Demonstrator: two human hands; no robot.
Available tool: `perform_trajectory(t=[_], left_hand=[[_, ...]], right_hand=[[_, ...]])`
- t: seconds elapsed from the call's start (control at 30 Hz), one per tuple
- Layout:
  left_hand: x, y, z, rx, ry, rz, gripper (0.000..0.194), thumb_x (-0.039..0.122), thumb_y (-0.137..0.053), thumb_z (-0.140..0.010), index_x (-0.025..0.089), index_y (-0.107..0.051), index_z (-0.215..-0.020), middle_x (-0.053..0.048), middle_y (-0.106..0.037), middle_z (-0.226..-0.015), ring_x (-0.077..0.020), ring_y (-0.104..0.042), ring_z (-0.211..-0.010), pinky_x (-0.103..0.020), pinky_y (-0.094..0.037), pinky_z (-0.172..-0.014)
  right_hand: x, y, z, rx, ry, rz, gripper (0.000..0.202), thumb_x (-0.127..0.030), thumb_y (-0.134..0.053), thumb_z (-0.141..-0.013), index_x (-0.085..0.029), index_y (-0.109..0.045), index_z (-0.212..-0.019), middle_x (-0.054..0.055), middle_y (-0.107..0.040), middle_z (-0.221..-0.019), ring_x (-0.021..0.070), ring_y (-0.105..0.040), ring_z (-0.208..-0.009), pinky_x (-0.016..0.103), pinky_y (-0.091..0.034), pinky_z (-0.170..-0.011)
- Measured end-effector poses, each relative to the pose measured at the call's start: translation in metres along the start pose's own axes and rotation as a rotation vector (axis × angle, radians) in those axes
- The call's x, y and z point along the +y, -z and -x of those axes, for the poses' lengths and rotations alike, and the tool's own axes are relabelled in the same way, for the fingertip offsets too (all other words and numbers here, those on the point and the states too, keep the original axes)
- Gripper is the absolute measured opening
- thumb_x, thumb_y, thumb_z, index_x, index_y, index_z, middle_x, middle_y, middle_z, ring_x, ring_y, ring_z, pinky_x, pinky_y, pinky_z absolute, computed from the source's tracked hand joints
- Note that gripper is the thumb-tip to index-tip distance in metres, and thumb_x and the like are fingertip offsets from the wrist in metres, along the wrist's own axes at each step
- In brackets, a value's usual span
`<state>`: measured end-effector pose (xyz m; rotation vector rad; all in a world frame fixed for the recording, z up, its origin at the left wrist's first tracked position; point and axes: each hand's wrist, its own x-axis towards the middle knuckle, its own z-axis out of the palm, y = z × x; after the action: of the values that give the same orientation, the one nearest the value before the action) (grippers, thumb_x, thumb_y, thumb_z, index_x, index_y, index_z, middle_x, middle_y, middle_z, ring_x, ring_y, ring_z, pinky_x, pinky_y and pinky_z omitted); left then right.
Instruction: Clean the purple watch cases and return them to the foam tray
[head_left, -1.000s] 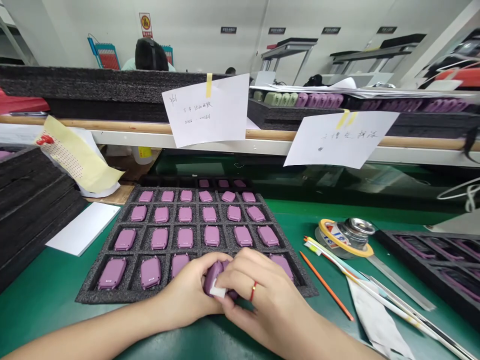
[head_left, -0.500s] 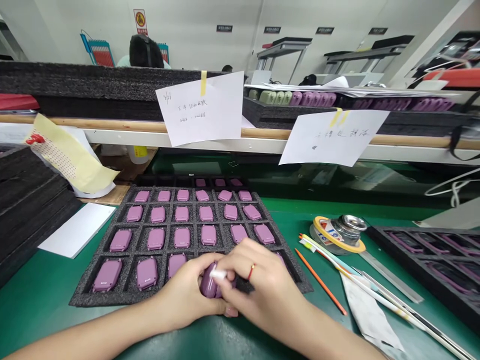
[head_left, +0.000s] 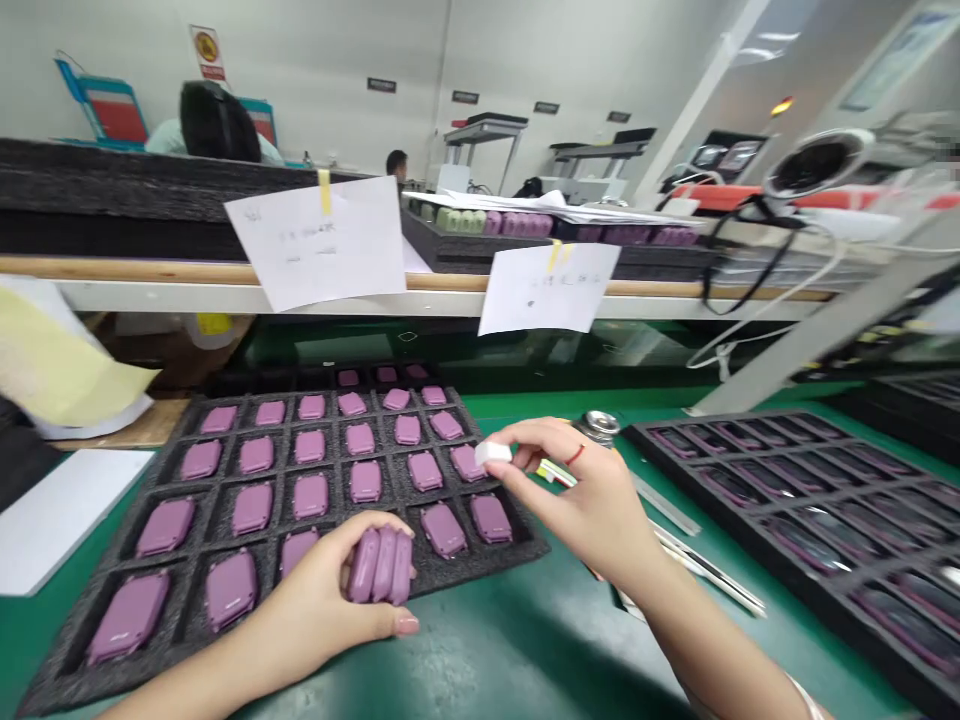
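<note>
Green tabletop (head_left: 465, 665) below, purple cases (head_left: 382, 566) sit within curled left fingers (head_left: 364, 522).

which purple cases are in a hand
The three purple cases bunched in the left hand; those in the foam tray lie singly in compartments.

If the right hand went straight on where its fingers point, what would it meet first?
Likely a purple case in the black tray, seen just past the white block the right hand holds; depth is unclear, so it might pass above.

Factory workshop: green bench (head_left: 480, 660) (gridded foam trays (head_left: 487, 562)).
</note>
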<state>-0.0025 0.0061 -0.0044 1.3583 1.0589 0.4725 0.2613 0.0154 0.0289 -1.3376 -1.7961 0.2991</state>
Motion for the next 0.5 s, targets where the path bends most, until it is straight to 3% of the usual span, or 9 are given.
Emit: perform_trajectory(t=[0.1, 0.2, 0.33, 0.4, 0.5], left_hand=[[-0.004, 0.000, -0.003, 0.039, 0.018, 0.016, 0.059, 0.026, -0.083, -0.063, 0.025, -0.059, -0.117, -0.004, -0.074, -0.110, -0.0281, -0.069, -0.107, -0.039, -0.050, -0.098], [-0.012, -0.002, -0.007, 0.078, 0.006, 0.093, 0.060, 0.028, -0.083, -0.061, 0.025, -0.059, -0.116, -0.004, -0.077, -0.104, -0.0283, -0.071, -0.105, -0.036, -0.055, -0.093], [-0.021, -0.003, -0.013, 0.114, 0.005, 0.090, 0.068, 0.036, -0.086, -0.056, 0.024, -0.060, -0.118, -0.006, -0.079, -0.104, -0.0304, -0.073, -0.103, -0.035, -0.059, -0.088], [-0.023, -0.003, -0.014, 0.144, -0.002, 0.072, 0.070, 0.038, -0.087, -0.054, 0.024, -0.062, -0.117, -0.006, -0.079, -0.103, -0.0309, -0.074, -0.101, -0.035, -0.061, -0.087], [-0.025, -0.002, -0.013, 0.208, -0.039, 0.063, 0.068, 0.042, -0.087, -0.052, 0.026, -0.065, -0.114, -0.005, -0.080, -0.099, -0.0320, -0.074, -0.101, -0.035, -0.061, -0.088]], right_hand=[[0.038, 0.018, 0.017, -0.035, -0.212, 0.161, 0.018, -0.033, -0.068, -0.082, -0.023, -0.068, -0.098, 0.002, -0.073, -0.081, 0.0197, -0.064, -0.069, 0.034, -0.051, -0.069], [0.064, 0.030, 0.038, -0.099, -0.318, 0.189, 0.026, -0.034, -0.071, -0.075, -0.023, -0.065, -0.098, 0.001, -0.075, -0.080, 0.0180, -0.066, -0.062, 0.030, -0.052, -0.060], [0.074, 0.050, 0.064, -0.039, -0.412, 0.245, 0.028, -0.041, -0.054, -0.090, -0.021, -0.065, -0.107, 0.006, -0.077, -0.093, 0.0190, -0.071, -0.075, 0.030, -0.055, -0.069], [0.078, 0.059, 0.075, -0.021, -0.443, 0.286, 0.025, -0.038, -0.056, -0.090, -0.021, -0.067, -0.103, 0.005, -0.075, -0.082, 0.0192, -0.069, -0.068, 0.030, -0.053, -0.063], [0.085, 0.064, 0.084, -0.051, -0.448, 0.320, 0.006, -0.022, -0.062, -0.080, -0.020, -0.068, -0.079, 0.000, -0.066, -0.059, 0.0162, -0.060, -0.049, 0.027, -0.047, -0.050]])
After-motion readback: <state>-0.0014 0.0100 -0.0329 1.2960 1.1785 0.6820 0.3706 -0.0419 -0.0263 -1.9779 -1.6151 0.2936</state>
